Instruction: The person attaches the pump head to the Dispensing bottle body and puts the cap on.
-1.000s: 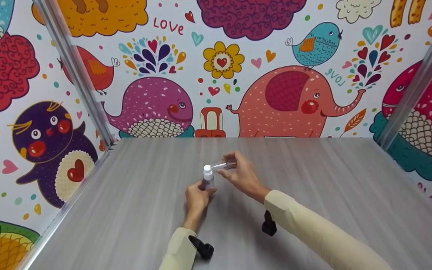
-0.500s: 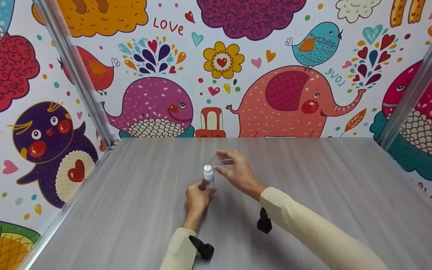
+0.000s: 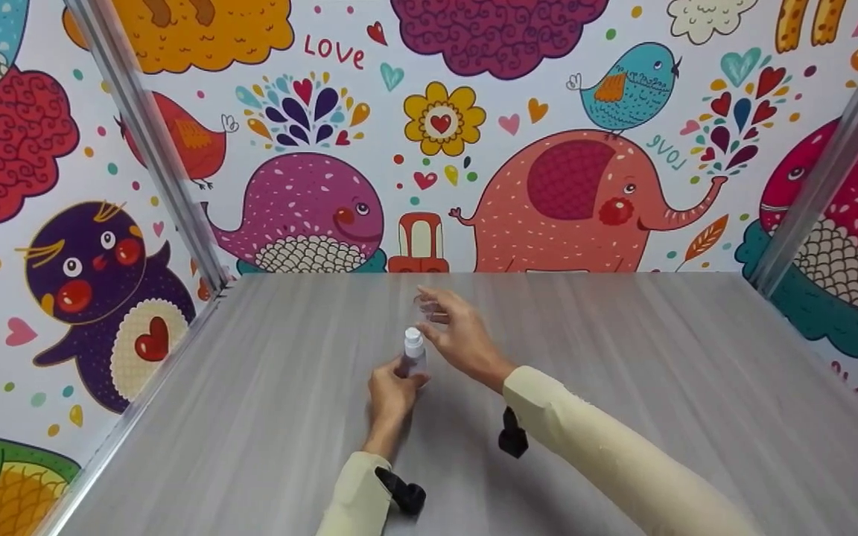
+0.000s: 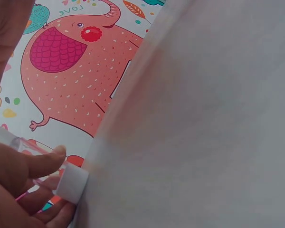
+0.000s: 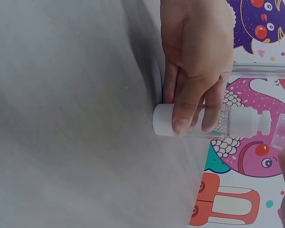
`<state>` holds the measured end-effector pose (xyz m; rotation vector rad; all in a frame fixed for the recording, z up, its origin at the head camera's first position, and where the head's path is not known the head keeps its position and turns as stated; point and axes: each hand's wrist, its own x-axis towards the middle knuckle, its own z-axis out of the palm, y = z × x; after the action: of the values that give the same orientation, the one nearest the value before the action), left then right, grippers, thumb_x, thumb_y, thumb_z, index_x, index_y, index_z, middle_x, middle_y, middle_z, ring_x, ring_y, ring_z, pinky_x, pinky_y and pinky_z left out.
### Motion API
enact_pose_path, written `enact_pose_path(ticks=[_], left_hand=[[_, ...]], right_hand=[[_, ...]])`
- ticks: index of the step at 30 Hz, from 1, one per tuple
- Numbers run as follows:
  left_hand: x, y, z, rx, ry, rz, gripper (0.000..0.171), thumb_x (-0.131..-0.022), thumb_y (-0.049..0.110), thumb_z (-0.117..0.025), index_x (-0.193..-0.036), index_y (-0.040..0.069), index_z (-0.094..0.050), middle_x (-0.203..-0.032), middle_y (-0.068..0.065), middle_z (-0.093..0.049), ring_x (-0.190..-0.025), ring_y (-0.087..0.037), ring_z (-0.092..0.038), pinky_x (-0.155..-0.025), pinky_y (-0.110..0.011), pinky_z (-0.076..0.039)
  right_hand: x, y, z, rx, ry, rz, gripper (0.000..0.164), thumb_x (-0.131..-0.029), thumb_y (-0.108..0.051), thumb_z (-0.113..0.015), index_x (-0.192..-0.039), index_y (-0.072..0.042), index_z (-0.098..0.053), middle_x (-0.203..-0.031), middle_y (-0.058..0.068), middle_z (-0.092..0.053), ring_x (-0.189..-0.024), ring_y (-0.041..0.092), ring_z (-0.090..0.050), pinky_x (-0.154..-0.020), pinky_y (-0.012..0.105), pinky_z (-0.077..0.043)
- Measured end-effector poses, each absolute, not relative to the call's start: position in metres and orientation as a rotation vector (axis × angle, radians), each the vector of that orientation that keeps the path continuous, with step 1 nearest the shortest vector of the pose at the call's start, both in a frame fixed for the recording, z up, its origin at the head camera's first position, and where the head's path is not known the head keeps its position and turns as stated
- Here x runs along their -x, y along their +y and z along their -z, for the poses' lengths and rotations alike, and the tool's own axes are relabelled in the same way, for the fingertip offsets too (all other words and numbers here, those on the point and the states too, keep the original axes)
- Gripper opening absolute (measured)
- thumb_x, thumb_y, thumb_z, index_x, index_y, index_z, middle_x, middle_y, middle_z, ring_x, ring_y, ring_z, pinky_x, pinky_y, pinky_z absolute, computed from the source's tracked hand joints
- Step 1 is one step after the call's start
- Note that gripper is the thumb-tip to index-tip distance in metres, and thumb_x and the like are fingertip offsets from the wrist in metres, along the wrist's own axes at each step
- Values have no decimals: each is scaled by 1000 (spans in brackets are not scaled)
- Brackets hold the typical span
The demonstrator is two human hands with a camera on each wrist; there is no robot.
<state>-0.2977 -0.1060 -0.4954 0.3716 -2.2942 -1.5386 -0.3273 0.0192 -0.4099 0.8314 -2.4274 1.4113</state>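
My left hand (image 3: 390, 394) grips a small clear pump bottle (image 3: 414, 345) that stands upright on the table. The bottle has a white base, a transparent body and a white pump head; in the right wrist view, the left thumb and fingers wrap the lower body of the bottle (image 5: 237, 122). My right hand (image 3: 463, 333) is raised just above and to the right of the pump head. Its fingertips pinch a clear cap (image 5: 283, 133), whose open end faces the pump head with a small gap between. In the left wrist view, the white base (image 4: 72, 183) shows below the left fingers.
The grey wood-grain table (image 3: 265, 417) runs back to a wall (image 3: 474, 45) printed with cartoon animals. Metal posts (image 3: 157, 149) rise at the back corners. A black wrist camera mount (image 3: 402, 491) sits on the left sleeve, and another (image 3: 512, 435) on the right.
My right hand has moved left and up, turning the clear cap from lying sideways beside the pump head to standing above it. The left hand and bottle have stayed put.
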Motion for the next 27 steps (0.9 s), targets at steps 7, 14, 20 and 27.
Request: enact_pose_path(ticks=[7, 14, 20, 27], left_hand=[[297, -106, 495, -383, -2303, 1549, 35, -74, 3, -82, -109, 1, -76, -109, -19, -75, -94, -26, -71, -85, -46, -55], [297, -105, 494, -366, -2308, 1542, 28, -75, 2, -81, -103, 1, -77, -103, -18, -77, -83, -21, -65, -79, -43, -55], [297, -107, 493, -356, -2318, 1519, 30, -75, 3, -81, -105, 3, -77, -100, -16, -77, -78, -17, -60, -74, -38, -53], [299, -107, 494, -343, -2306, 1530, 28, -73, 3, -81, -100, 3, -77, -88, -11, -75, -72, -14, -54, -66, -30, -45]], right_hand=[[325, 14, 411, -843, -2438, -1374, 43, -92, -7, -70, -132, -7, -57, -133, 12, -64, -121, 25, -66, -99, 37, -52], [324, 15, 413, -852, -2461, -1344, 43, -92, -9, -71, -133, -10, -59, -133, 10, -65, -121, 26, -66, -100, 37, -52], [324, 13, 416, -867, -2443, -1336, 43, -92, -8, -70, -133, -9, -59, -132, 11, -65, -121, 27, -66, -100, 40, -52], [322, 11, 420, -862, -2463, -1297, 42, -93, -8, -69, -133, -11, -60, -132, 10, -64, -121, 23, -65, -100, 34, -52]])
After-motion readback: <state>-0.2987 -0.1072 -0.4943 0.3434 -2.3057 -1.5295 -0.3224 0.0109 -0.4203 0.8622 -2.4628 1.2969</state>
